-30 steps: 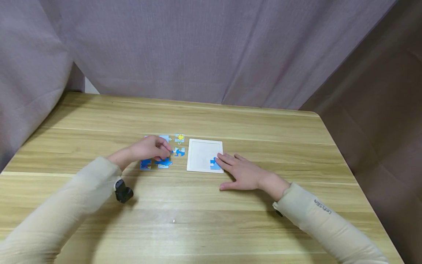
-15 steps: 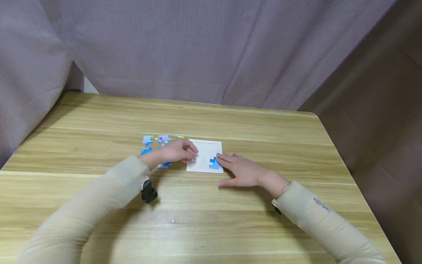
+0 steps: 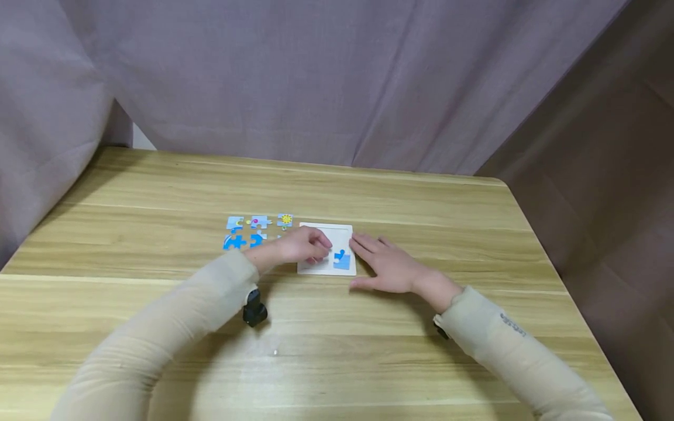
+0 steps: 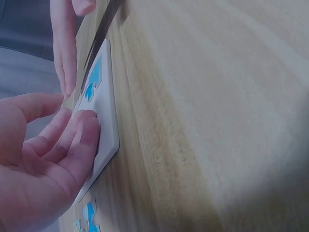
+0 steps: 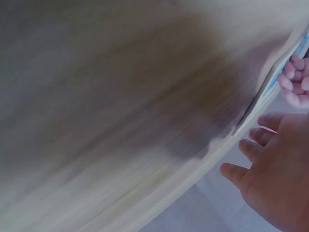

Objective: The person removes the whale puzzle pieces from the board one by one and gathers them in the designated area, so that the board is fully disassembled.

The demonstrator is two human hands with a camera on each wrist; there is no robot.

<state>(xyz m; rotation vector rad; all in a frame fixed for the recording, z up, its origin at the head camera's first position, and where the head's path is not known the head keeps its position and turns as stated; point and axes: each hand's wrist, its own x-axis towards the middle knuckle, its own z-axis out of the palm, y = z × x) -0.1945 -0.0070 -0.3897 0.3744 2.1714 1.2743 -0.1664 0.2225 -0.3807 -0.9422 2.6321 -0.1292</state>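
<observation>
In the head view a white square puzzle tray [image 3: 339, 234] lies on the table, with a blue jigsaw piece [image 3: 341, 261] in its near right corner. My left hand [image 3: 302, 244] reaches over the tray's left half, fingers bent down close to its floor. The left wrist view shows those fingertips [image 4: 87, 116] near the tray surface, just short of the blue piece; I cannot tell whether they pinch a piece underneath. At the tray's right edge rests my right hand [image 3: 389, 269], palm down, fingers spread and nearly straight, holding nothing.
Several loose jigsaw pieces, including a sun piece [image 3: 285, 220] and a blue one [image 3: 234, 241], lie left of the tray, partly hidden by my left forearm. A tiny pale speck [image 3: 275, 352] is on the wooden table [image 3: 368, 362]. Grey curtains [image 3: 316, 82] hang behind.
My left hand has moved right, from over the loose pieces to over the tray. The right fingers have drawn back slightly from the blue piece to the tray's edge.
</observation>
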